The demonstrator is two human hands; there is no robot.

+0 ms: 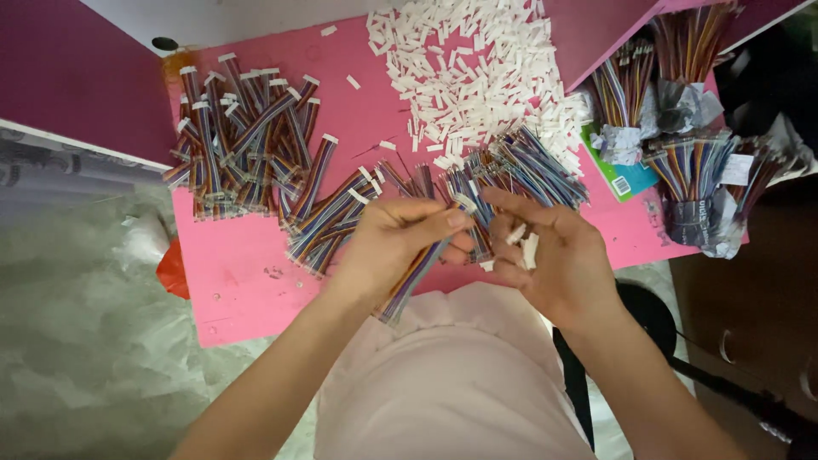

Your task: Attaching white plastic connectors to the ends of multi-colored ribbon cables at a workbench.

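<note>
Two bare hands over pink flat tabletop (pixel 247 281). Left hand (pixel 392 243) pinched shut around one flat rainbow-striped ribbon cable (pixel 409 281), cable slanting down toward lap. Right hand (pixel 554 255) loosely curled, cupping few small white plastic connector housings (pixel 524 247); exact count hidden by fingers. One heap of same white housings (pixel 477 77) at table's far edge, too many to count. Finished cables with white ends (pixel 247 136) piled left. Four paper-wrapped upright bundles of striped wires (pixel 690 170) right.
</note>
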